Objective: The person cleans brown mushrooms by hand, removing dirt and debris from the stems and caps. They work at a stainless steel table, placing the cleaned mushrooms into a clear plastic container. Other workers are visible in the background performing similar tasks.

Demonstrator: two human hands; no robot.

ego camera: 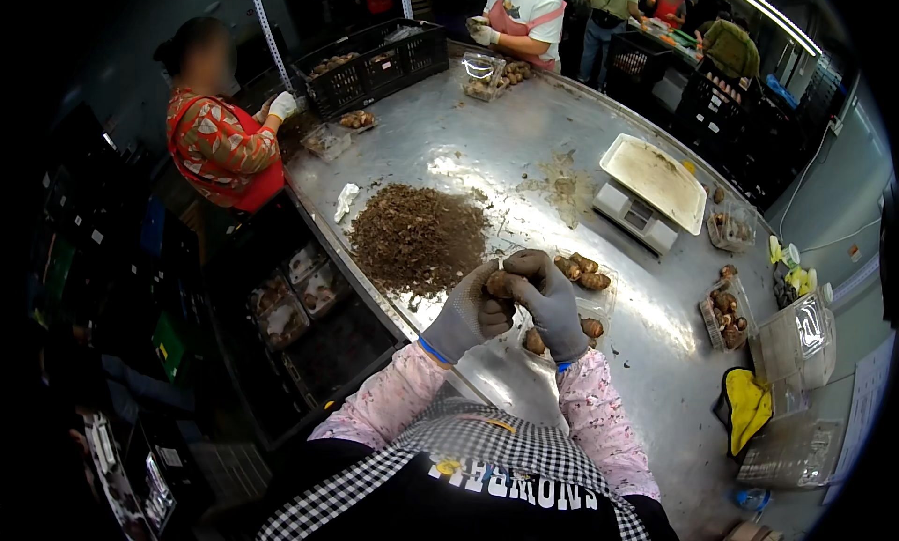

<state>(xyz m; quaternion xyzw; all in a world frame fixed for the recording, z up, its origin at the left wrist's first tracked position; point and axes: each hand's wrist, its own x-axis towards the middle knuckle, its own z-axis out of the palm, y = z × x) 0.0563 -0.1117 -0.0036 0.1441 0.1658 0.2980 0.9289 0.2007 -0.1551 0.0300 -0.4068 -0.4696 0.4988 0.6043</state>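
Note:
Both my hands wear grey gloves and meet over the metal table. My left hand (472, 309) grips a small brown taro corm (500, 284) from the left. The fingers of my right hand (548, 295) press on the same corm from above and the right. Close beyond my right hand, a clear plastic tray holds several corms (593, 280); another clear container (595, 309) with corms lies partly hidden under that hand. A heap of brown peelings and dirt (420, 237) lies beyond and left of my left hand.
A white scale (653, 190) stands at the right back. Clear boxes of corms (727, 313), a yellow cloth (749, 409) and stacked empty boxes (797, 341) line the right edge. Black crates (379, 67) stand at the far left. Two people work across the table.

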